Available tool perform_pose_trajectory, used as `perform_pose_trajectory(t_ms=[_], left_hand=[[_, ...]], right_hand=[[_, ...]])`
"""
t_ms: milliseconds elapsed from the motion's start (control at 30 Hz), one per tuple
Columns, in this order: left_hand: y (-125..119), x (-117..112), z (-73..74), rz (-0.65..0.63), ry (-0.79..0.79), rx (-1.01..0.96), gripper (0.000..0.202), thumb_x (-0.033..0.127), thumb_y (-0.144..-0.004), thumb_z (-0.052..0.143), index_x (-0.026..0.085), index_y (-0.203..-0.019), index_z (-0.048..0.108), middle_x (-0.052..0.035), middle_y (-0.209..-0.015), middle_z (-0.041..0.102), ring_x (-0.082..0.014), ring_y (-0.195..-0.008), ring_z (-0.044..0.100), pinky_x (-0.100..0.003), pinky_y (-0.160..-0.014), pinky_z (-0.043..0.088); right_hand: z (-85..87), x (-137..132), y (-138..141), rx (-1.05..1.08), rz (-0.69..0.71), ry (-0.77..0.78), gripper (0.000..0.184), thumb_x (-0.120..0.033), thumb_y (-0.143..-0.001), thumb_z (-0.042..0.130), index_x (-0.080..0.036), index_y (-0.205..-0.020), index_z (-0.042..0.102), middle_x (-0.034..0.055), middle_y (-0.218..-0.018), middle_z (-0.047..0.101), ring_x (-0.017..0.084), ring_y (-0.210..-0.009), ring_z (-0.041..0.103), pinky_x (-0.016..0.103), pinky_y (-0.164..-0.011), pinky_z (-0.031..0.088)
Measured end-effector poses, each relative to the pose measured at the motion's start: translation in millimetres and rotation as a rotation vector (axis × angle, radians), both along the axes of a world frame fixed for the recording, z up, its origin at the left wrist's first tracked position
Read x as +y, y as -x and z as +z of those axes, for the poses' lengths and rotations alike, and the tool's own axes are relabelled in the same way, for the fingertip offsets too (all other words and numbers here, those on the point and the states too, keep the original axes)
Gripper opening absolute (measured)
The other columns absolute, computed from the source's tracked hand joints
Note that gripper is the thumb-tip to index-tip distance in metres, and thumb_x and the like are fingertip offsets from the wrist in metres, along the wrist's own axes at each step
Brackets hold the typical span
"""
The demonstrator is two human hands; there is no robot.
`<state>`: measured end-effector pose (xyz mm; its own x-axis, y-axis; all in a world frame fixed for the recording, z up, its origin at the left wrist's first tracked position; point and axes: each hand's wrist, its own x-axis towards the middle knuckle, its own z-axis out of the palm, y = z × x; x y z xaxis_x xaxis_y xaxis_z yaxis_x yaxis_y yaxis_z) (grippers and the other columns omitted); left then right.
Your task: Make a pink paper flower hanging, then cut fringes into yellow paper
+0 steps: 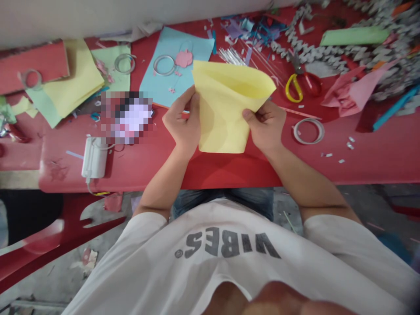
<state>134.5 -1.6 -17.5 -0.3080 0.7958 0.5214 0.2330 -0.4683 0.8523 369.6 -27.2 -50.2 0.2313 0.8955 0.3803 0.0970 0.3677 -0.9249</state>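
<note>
A sheet of yellow paper [223, 113], bent over on itself so that its upper side gapes like a pocket, is held up between my two hands above the near part of the table. My left hand [184, 120] grips its left edge, thumb in front. On the right side, my right hand [267, 124] pinches the paper with the thumb on the front; its other fingers are partly hidden behind the sheet. Beyond the paper lies a blue sheet [149, 83] bearing a tape roll [164, 56] and a pink paper flower [184, 57].
Scissors [297, 85] with yellow and red handles lie right of the paper, near another tape roll [297, 132]. A white power bank [94, 159] and a blurred phone [133, 118] are at left. Paper scraps [252, 28] litter the back of the red table [367, 168].
</note>
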Motion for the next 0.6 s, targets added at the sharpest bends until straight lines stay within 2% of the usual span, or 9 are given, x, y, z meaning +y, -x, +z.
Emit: perform_pose_trajectory(t_ms=[167, 400, 533, 600], left_hand=[[3, 1, 10.0, 0.012, -0.026, -0.057, 0.032, 0.059, -0.104, 0.077, 0.033, -0.120, 0.085, -0.0030, -0.114, 0.086, -0.0241, -0.107, 0.080, -0.040, -0.099, 0.064], [7, 8, 10.3, 0.027, -0.130, -0.052, 0.038, 0.063, -0.105, 0.077, 0.027, -0.115, 0.083, 0.0002, -0.104, 0.084, -0.0163, -0.092, 0.077, -0.037, -0.085, 0.061], [7, 6, 8.6, -0.013, -0.047, -0.057, 0.037, 0.063, -0.106, 0.075, 0.028, -0.115, 0.082, -0.0006, -0.106, 0.082, -0.0197, -0.101, 0.079, -0.037, -0.092, 0.062], [4, 3, 8.6, -0.036, 0.004, -0.051, 0.037, 0.063, -0.105, 0.075, 0.029, -0.114, 0.082, -0.0014, -0.105, 0.081, -0.0223, -0.105, 0.079, -0.038, -0.096, 0.063]], right_hand=[[-4.4, -2, 0, -0.065, 0.052, 0.048, 0.040, -0.066, -0.090, 0.089, -0.029, -0.099, 0.080, 0.0023, -0.097, 0.081, 0.030, -0.100, 0.082, 0.059, -0.096, 0.072], [-6.0, -6, -2, -0.163, 0.120, 0.108, 0.038, -0.061, -0.091, 0.089, -0.026, -0.103, 0.081, 0.0016, -0.092, 0.079, 0.024, -0.084, 0.077, 0.048, -0.079, 0.071], [3.2, -7, 0, -0.143, 0.172, 0.078, 0.037, -0.063, -0.098, 0.082, -0.028, -0.110, 0.082, 0.0019, -0.098, 0.082, 0.024, -0.088, 0.079, 0.046, -0.080, 0.070], [11.2, -7, 2, -0.096, 0.147, 0.039, 0.037, -0.064, -0.100, 0.080, -0.029, -0.110, 0.083, 0.0023, -0.101, 0.083, 0.023, -0.089, 0.079, 0.044, -0.080, 0.069]])
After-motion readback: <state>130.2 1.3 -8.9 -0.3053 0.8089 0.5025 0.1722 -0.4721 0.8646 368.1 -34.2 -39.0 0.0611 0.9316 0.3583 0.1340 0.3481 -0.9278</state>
